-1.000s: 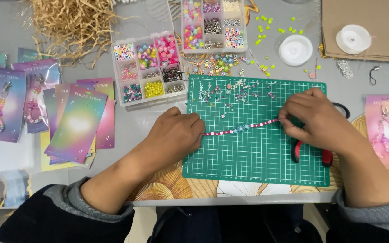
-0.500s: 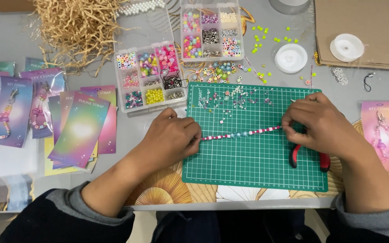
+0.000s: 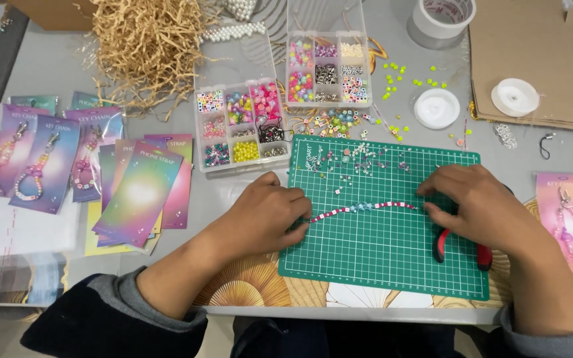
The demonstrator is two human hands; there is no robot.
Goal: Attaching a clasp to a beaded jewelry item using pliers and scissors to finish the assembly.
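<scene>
A strand of pink, white and pale blue beads [image 3: 364,209] lies stretched across a green cutting mat [image 3: 379,258]. My left hand [image 3: 266,215] pinches the strand's left end at the mat's left edge. My right hand [image 3: 475,202] holds the strand's right end with its fingertips. Red-handled pliers [image 3: 462,250] lie on the mat, partly under my right hand. Loose small beads [image 3: 359,159] are scattered over the far part of the mat.
Two clear bead boxes [image 3: 240,126] [image 3: 326,69] stand beyond the mat. Pastel packaging cards [image 3: 144,192] and carded bead chains [image 3: 31,166] lie left. Straw filler [image 3: 147,46], a tape roll [image 3: 442,16], white cord spools [image 3: 436,108] [image 3: 515,97], cardboard [image 3: 532,59] and another carded chain [image 3: 568,219] surround them.
My hands have drawn slightly farther apart, and the bead strand now lies pulled out more along the mat. The camera view has shifted a little.
</scene>
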